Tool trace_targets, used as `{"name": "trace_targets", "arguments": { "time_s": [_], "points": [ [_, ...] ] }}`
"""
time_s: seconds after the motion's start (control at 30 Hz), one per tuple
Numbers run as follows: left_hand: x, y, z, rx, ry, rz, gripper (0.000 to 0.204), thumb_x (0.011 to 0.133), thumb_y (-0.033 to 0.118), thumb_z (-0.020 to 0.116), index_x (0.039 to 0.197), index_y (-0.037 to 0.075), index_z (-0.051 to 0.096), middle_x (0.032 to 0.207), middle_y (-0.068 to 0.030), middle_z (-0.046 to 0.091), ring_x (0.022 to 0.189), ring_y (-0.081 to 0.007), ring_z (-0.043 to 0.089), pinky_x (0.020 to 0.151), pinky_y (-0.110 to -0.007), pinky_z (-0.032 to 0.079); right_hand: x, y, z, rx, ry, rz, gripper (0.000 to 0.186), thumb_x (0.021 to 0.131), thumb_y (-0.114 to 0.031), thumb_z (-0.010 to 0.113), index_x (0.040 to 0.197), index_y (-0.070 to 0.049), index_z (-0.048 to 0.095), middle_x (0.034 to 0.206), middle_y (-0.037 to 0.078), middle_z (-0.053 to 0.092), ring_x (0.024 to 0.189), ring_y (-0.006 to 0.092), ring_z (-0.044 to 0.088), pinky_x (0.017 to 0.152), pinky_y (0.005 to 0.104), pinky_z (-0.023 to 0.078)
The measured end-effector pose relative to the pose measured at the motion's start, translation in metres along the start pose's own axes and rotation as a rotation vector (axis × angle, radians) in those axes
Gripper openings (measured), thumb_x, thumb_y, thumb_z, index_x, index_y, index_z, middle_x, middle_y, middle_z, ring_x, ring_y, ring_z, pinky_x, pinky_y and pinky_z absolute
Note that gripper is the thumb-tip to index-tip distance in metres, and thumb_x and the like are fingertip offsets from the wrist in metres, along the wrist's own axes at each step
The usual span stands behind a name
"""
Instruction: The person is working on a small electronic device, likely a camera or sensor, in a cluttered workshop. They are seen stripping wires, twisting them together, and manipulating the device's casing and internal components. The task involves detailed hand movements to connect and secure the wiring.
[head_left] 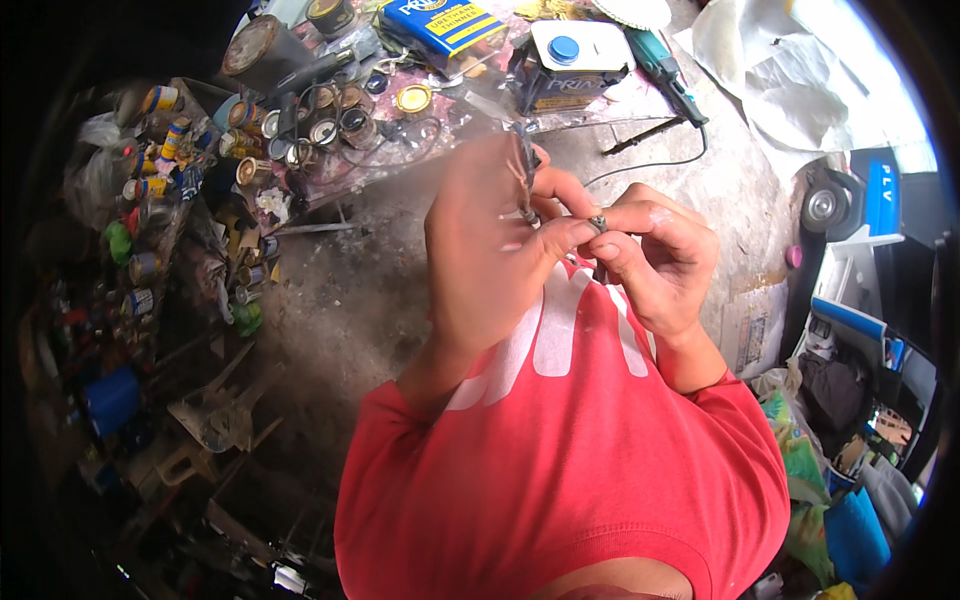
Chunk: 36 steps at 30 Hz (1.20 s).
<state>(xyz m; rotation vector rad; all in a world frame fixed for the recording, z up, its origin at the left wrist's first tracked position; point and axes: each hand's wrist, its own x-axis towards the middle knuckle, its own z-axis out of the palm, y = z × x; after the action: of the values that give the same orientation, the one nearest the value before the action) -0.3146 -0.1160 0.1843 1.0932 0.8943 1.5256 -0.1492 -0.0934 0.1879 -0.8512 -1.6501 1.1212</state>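
Both hands meet in front of my red shirt [570,470]. A small, dark, metallic-looking piece [598,222] is pinched where the fingertips come together; its exact kind is too small to make out. My left hand [490,235], closed, grips it between thumb and index finger. From the other side, my right hand [665,255] closes on the same piece with thumb and bent index finger. A slender dark object with brownish strands [526,175] stands up along the left hand's fingers; its lower end is hidden there.
Ahead, a stained table [450,130] carries open paint cans [323,132], a blue-and-yellow can [440,25] and a rectangular can [575,65] with a blue cap. A teal power tool [660,65] trails a cord. More cans [145,265] crowd the left; bags [800,450] lie right.
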Motion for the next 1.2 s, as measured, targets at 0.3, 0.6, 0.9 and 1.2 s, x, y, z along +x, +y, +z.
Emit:
{"name": "trace_targets", "arguments": {
  "time_s": [0.3, 0.6, 0.9, 1.2],
  "points": [
    [0.007, -0.006, -0.013, -0.321, -0.026, -0.212, 0.043, 0.085, -0.011, 0.068, 0.121, -0.004, 0.047, 0.092, -0.0122, 0.066, 0.075, -0.0123, 0.061, 0.064, -0.021, 0.051, 0.011, 0.003, 0.006, 0.020, -0.027, -0.040, 0.016, 0.075, 0.006, 0.073, 0.088, -0.002, 0.075, 0.074, 0.005, 0.068, 0.059, 0.0110, 0.057, 0.054, 0.0243, 0.043],
    [0.012, -0.009, -0.029, -0.278, -0.056, -0.304, 0.029, 0.102, 0.021, 0.057, 0.118, -0.003, 0.056, 0.104, -0.0170, 0.071, 0.066, -0.0044, 0.058, 0.052, -0.015, 0.041, 0.010, 0.019, 0.008, 0.059, -0.028, 0.003, 0.009, 0.082, 0.000, 0.074, 0.090, 0.003, 0.071, 0.081, 0.010, 0.067, 0.063, 0.0120, 0.059, 0.055, 0.0242, 0.045],
    [0.006, -0.006, -0.034, -0.297, 0.086, -0.361, 0.026, 0.100, 0.009, 0.050, 0.121, -0.005, 0.058, 0.110, -0.0147, 0.069, 0.069, -0.0061, 0.060, 0.051, -0.017, 0.042, 0.012, 0.027, 0.011, 0.069, -0.019, 0.051, 0.013, 0.089, -0.005, 0.072, 0.096, 0.005, 0.070, 0.090, 0.014, 0.068, 0.069, 0.0133, 0.063, 0.056, 0.0224, 0.049],
    [0.002, -0.007, -0.043, -0.274, 0.064, -0.285, 0.028, 0.100, 0.013, 0.056, 0.123, -0.003, 0.059, 0.109, -0.0139, 0.069, 0.069, -0.0072, 0.062, 0.052, -0.018, 0.042, 0.019, 0.035, 0.020, 0.117, -0.034, -0.051, 0.020, 0.092, -0.015, 0.071, 0.098, 0.004, 0.071, 0.091, 0.014, 0.068, 0.069, 0.0120, 0.060, 0.057, 0.0226, 0.047]
  ]
}}
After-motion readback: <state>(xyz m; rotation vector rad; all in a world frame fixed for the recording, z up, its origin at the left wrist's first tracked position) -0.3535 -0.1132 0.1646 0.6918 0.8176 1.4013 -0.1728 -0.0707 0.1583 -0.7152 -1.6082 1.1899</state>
